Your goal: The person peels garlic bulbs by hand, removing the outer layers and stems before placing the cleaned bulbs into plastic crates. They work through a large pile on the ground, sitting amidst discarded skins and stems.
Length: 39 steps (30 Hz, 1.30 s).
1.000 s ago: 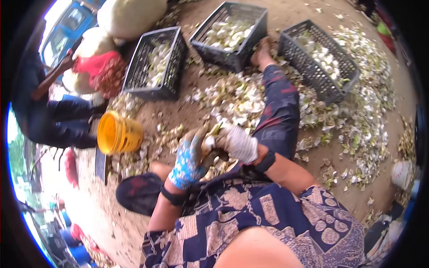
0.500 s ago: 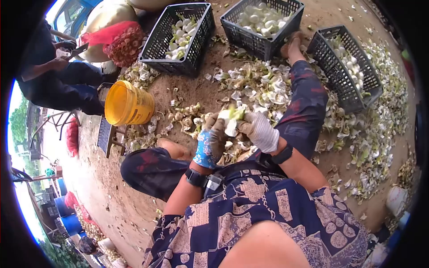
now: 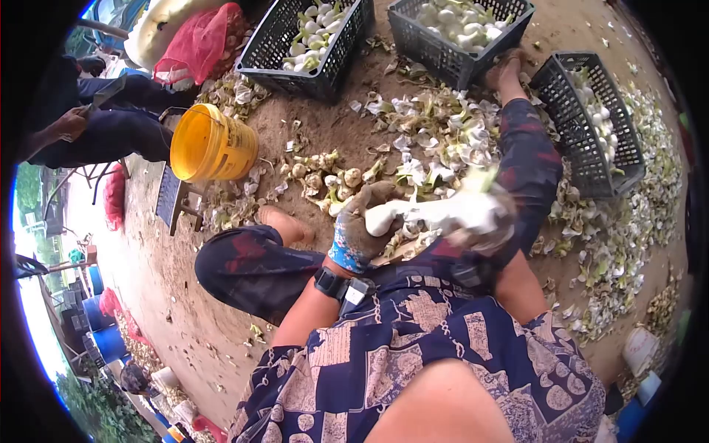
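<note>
At frame centre, a white bulb (image 3: 382,216) is clasped in the gloved left hand (image 3: 358,235); the right hand (image 3: 480,215) is blurred at its far end, grip not discernible. The bulb could be flung into the peelings (image 3: 436,133) by a hard tug

A white, rounded bulb (image 3: 382,218) with smooth skin lies sideways in the left hand (image 3: 358,232). The gloved fingers wrap around it, and its bare end juts out toward the blurred right hand (image 3: 480,214) just beside it.
</note>
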Each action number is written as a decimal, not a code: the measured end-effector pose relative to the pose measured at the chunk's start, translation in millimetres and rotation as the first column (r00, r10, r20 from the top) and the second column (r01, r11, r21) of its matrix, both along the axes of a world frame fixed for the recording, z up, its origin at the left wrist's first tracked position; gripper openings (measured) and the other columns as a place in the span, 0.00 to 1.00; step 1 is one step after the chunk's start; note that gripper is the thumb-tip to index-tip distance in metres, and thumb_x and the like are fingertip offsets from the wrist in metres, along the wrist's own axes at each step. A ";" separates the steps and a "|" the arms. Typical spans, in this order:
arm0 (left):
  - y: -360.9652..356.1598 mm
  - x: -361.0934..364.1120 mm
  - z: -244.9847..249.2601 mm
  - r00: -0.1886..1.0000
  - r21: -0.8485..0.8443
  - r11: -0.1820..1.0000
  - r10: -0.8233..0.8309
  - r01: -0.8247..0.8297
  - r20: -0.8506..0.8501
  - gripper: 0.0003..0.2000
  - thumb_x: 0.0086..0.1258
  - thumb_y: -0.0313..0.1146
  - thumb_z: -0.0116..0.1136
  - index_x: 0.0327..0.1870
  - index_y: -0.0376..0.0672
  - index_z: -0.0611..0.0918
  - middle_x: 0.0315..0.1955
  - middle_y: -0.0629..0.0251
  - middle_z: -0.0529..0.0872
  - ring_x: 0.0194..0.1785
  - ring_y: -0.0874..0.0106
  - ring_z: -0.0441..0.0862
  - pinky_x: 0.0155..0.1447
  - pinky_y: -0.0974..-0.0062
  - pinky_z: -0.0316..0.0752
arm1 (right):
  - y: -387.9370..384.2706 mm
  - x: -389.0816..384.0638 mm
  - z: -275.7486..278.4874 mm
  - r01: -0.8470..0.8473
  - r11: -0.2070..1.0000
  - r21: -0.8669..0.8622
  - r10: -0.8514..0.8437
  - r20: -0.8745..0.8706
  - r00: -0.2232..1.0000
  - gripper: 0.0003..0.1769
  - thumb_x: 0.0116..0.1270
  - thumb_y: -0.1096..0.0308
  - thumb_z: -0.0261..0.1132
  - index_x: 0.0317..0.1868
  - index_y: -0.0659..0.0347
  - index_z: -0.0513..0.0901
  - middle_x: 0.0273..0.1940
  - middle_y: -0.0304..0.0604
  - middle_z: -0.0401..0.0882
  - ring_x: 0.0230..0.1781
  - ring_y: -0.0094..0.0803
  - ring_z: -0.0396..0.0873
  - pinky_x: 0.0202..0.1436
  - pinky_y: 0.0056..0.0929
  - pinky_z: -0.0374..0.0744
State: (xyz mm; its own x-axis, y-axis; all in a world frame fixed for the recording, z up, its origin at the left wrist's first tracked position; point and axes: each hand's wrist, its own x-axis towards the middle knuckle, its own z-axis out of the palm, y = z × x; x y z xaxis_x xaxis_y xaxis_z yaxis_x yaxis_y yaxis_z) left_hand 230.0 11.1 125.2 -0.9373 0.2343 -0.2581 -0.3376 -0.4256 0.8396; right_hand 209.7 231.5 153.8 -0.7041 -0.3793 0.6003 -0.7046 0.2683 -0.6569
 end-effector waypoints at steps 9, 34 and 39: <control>-4.4 -9.0 -18.2 0.943 0.620 0.764 -0.049 -0.176 0.328 0.26 0.67 0.39 0.47 0.64 0.38 0.64 0.58 0.55 0.71 0.57 0.62 0.73 0.60 0.67 0.70 | -29.2 -7.8 -16.7 0.079 0.845 0.529 -0.216 0.203 0.955 0.26 0.50 0.70 0.63 0.53 0.63 0.72 0.44 0.56 0.77 0.39 0.48 0.78 0.43 0.41 0.77; -88.6 -141.1 -168.5 0.951 -0.943 0.121 0.035 -0.310 -0.308 0.35 0.49 0.43 0.66 0.60 0.42 0.69 0.59 0.46 0.67 0.60 0.51 0.66 0.62 0.57 0.65 | 303.8 -125.1 28.3 0.839 0.433 0.329 -0.901 0.158 0.403 0.25 0.65 0.71 0.58 0.62 0.66 0.66 0.46 0.40 0.75 0.41 0.27 0.73 0.47 0.25 0.72; -126.1 -161.4 -213.9 0.942 -0.936 -0.292 -0.209 0.196 0.262 0.15 0.61 0.34 0.50 0.48 0.45 0.80 0.49 0.51 0.78 0.51 0.54 0.78 0.53 0.59 0.73 | 491.2 -124.4 -62.3 0.964 0.248 0.095 -0.905 0.378 0.195 0.26 0.66 0.77 0.49 0.66 0.60 0.61 0.49 0.48 0.71 0.43 0.32 0.70 0.47 0.27 0.69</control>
